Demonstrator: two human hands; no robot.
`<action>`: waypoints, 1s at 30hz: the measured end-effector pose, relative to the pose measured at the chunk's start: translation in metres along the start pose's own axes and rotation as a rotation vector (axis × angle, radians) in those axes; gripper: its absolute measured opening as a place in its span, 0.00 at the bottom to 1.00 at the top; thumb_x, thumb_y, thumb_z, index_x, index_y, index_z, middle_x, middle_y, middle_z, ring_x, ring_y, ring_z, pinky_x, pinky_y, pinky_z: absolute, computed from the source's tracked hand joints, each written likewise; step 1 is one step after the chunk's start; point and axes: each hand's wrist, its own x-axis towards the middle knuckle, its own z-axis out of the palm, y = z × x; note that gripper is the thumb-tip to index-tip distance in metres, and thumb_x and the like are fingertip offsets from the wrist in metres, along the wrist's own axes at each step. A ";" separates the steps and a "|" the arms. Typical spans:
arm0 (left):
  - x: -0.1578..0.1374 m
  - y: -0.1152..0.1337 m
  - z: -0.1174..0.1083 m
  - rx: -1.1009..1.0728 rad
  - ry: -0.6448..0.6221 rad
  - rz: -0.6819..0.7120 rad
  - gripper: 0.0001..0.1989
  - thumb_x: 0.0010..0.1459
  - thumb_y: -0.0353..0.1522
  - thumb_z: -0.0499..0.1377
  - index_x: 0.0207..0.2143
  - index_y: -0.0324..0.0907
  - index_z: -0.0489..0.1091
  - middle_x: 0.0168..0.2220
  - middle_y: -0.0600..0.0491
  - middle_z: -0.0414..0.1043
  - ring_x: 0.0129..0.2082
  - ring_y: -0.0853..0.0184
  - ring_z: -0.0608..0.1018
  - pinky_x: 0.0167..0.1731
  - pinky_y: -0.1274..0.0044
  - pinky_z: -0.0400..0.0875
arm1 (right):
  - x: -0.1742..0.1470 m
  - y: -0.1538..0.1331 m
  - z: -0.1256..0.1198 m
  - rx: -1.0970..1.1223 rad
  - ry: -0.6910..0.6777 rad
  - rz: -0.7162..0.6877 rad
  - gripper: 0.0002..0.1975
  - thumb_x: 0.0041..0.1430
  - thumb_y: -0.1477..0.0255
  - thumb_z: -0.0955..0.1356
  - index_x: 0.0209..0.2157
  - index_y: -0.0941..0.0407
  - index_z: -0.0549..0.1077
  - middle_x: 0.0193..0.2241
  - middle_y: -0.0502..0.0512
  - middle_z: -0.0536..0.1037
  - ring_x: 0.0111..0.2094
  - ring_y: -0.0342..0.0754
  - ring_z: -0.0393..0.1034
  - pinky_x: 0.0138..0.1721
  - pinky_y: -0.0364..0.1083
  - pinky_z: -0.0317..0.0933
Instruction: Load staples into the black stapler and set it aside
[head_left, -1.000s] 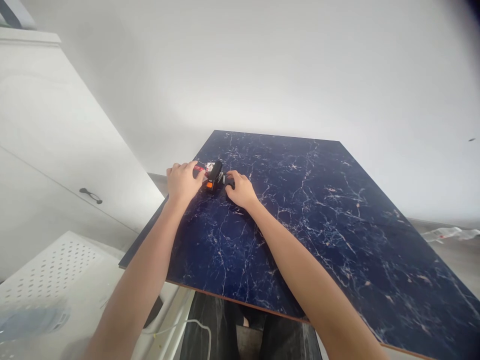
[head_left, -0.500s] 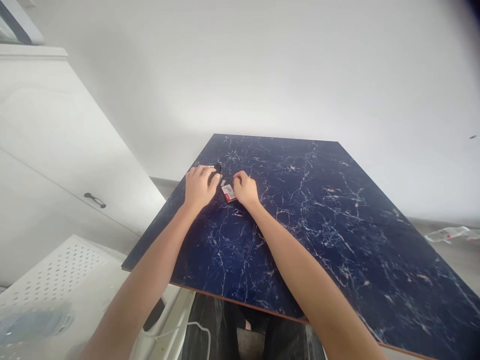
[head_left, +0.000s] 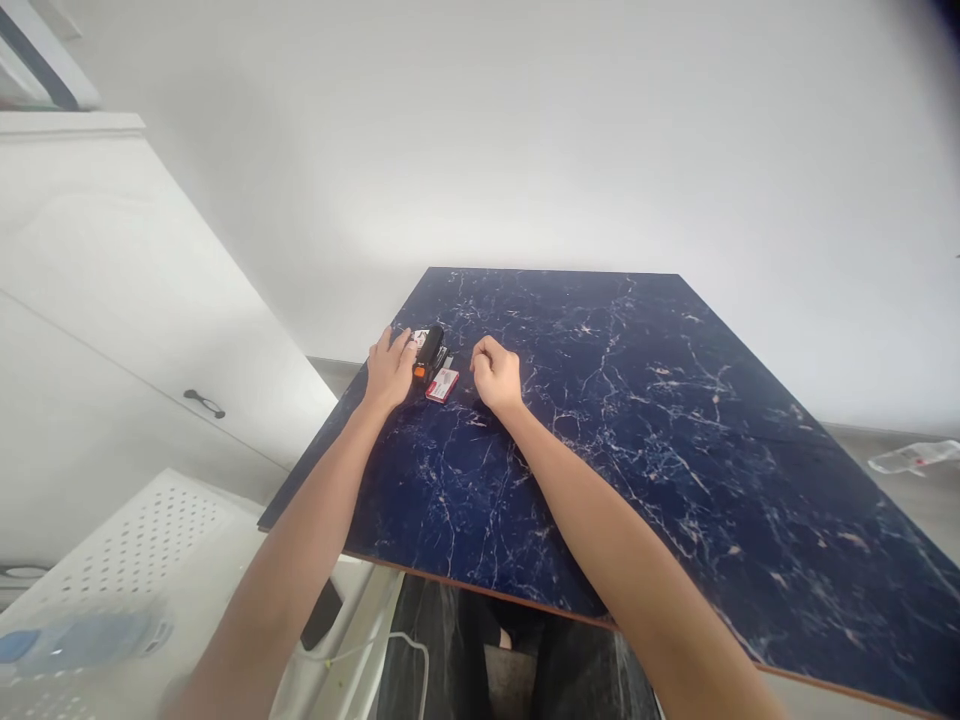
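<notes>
A black stapler-like tool [head_left: 430, 347] with an orange end lies on the left part of the dark blue marbled table [head_left: 570, 420]. My left hand [head_left: 390, 370] rests right beside it on the left, fingers spread, the tips at a white printed piece [head_left: 421, 338]. A small red-and-white box [head_left: 442, 385] lies just in front of the tool, touching or nearly touching it. My right hand [head_left: 496, 375] rests on the tabletop to the right of the box, apart from it, with its fingers curled closed. Whatever the curled fingers may hold is hidden.
A white cabinet [head_left: 150, 300] with a dark handle stands at the left. Below it, a clear plastic bottle [head_left: 90, 638] lies on a white perforated surface [head_left: 142, 530]. A white cable [head_left: 409, 640] hangs by the table's front edge. Clear plastic packaging [head_left: 915, 457] lies beyond the right edge.
My left hand has drawn back leftward off the black tool, uncovering it and its orange end. The red-and-white box has turned and shifted left, away from my right hand.
</notes>
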 end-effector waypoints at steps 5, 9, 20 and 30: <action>-0.015 0.049 -0.014 -0.099 0.217 0.249 0.22 0.72 0.42 0.47 0.56 0.42 0.71 0.64 0.42 0.63 0.64 0.55 0.66 0.64 0.61 0.60 | -0.012 0.006 -0.042 -0.045 0.037 -0.115 0.08 0.56 0.76 0.58 0.25 0.53 0.63 0.20 0.47 0.67 0.23 0.44 0.61 0.31 0.43 0.55; -0.028 0.117 -0.002 -0.183 0.095 0.376 0.16 0.70 0.39 0.50 0.50 0.42 0.72 0.55 0.43 0.71 0.55 0.57 0.73 0.57 0.66 0.66 | -0.022 0.018 -0.103 -0.183 -0.003 -0.205 0.07 0.55 0.75 0.58 0.26 0.53 0.63 0.20 0.47 0.64 0.22 0.44 0.57 0.31 0.43 0.52; -0.015 0.208 0.088 -0.137 -0.413 0.360 0.21 0.61 0.35 0.52 0.15 0.43 0.66 0.18 0.51 0.68 0.21 0.66 0.66 0.26 0.72 0.51 | -0.038 0.051 -0.163 -0.697 -0.377 -0.016 0.17 0.60 0.69 0.60 0.22 0.56 0.75 0.24 0.55 0.78 0.25 0.47 0.65 0.31 0.46 0.49; -0.011 0.199 0.098 -0.165 -0.504 0.334 0.21 0.60 0.35 0.52 0.15 0.42 0.66 0.17 0.52 0.67 0.20 0.67 0.62 0.25 0.73 0.50 | -0.033 0.052 -0.157 -0.869 -0.452 0.060 0.21 0.64 0.65 0.60 0.31 0.55 0.82 0.33 0.59 0.83 0.33 0.52 0.74 0.33 0.46 0.53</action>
